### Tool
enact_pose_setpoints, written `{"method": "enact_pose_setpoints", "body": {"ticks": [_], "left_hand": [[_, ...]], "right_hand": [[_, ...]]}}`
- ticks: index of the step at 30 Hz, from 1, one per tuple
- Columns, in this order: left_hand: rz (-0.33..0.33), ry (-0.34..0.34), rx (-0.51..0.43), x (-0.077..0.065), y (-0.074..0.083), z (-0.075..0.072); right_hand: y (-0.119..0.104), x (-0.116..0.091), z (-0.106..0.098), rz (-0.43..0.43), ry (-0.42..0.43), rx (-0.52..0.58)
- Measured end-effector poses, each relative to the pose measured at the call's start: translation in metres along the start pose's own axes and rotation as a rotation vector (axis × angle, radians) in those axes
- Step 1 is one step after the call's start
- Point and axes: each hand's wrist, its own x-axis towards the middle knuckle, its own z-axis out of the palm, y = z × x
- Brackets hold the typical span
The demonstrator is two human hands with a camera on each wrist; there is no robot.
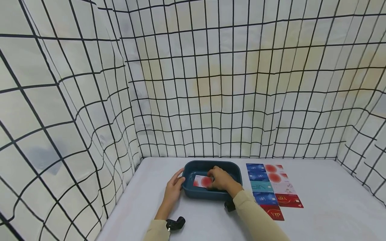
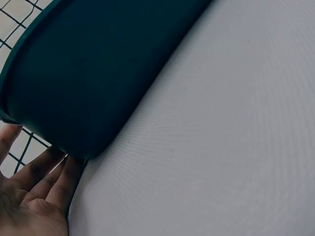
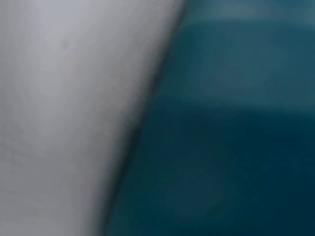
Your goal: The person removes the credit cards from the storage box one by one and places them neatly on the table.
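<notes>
A dark teal plastic basin (image 1: 193, 193) stands on the white table. My left hand (image 1: 174, 187) is at its left end, thumb near the rim; in the left wrist view the fingers (image 2: 64, 183) reach out fairly straight against the outer wall. My right hand (image 1: 221, 180) is inside the basin, fingers bent down, and pinches the right edge of a white card with red round patterns (image 1: 201, 181). The fingertips there are partly hidden. In the right wrist view only the blurred basin wall (image 3: 226, 162) shows, without the hand.
Right of the basin, cards lie in two columns: blue VIP cards (image 1: 258, 176), a teal one (image 1: 261, 186), red VIP cards (image 1: 288, 201), and pale ones with red circles (image 1: 274, 177). White walls with black grid lines (image 1: 211, 100) enclose the table (image 1: 328, 187).
</notes>
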Motion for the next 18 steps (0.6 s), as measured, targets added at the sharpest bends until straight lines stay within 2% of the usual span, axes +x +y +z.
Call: {"method": "enact_pose_setpoints", "body": {"ticks": [9,15,18], "left_hand": [[0.0,-0.014,0.011,-0.002,0.001,0.001],[0.007,-0.001,0.022,0.011,-0.02,0.002],[0.014,0.01,0.031,0.016,-0.03,0.002]], "right_hand": [[0.001,-0.002,0.001,-0.009,0.003,-0.007],[0.002,0.0,0.001,-0.046,0.024,-0.012],[0.002,0.001,0.001,-0.042,0.023,0.028]]}}
